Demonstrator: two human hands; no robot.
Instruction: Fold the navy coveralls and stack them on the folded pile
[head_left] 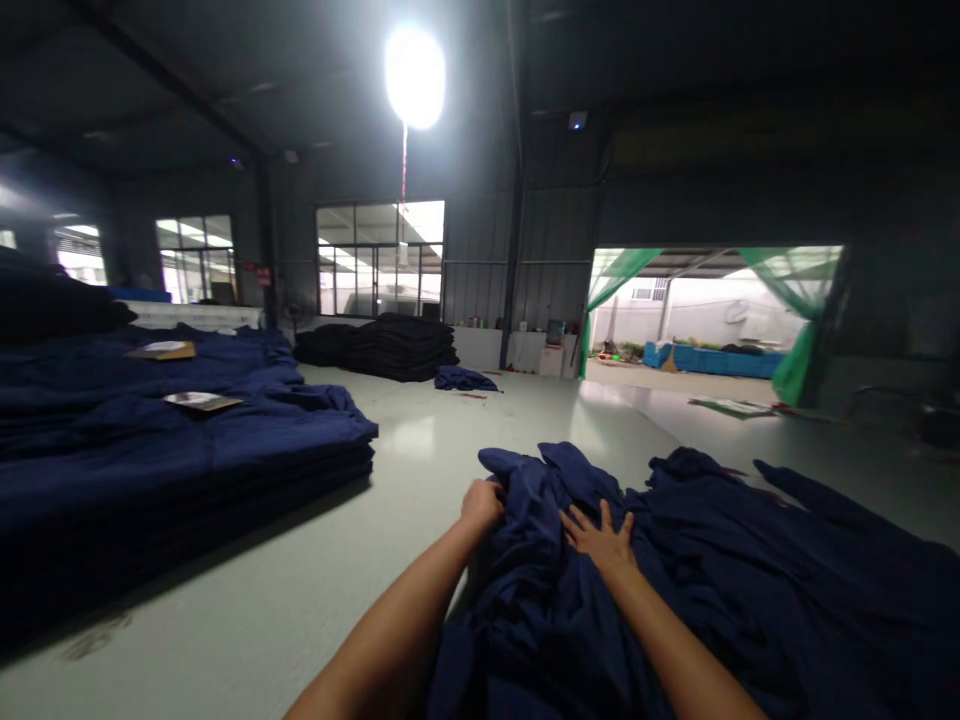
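With your left hand (pixel 481 506) clenched on the left edge of the crumpled navy cloth (pixel 750 590), heaped on the floor (pixel 285 580) at near right, and your right hand (pixel 602 541) open flat on top, pinch one layer only and press evenly.

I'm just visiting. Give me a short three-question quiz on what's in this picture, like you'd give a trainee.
1. True or false: the right hand lies flat, fingers spread, on the navy cloth heap.
2. Which hand grips the heap's edge? A) left hand B) right hand
3. Fill in: the netting at the doorway is ____.
Key: 1 true; 2 A; 3 green.
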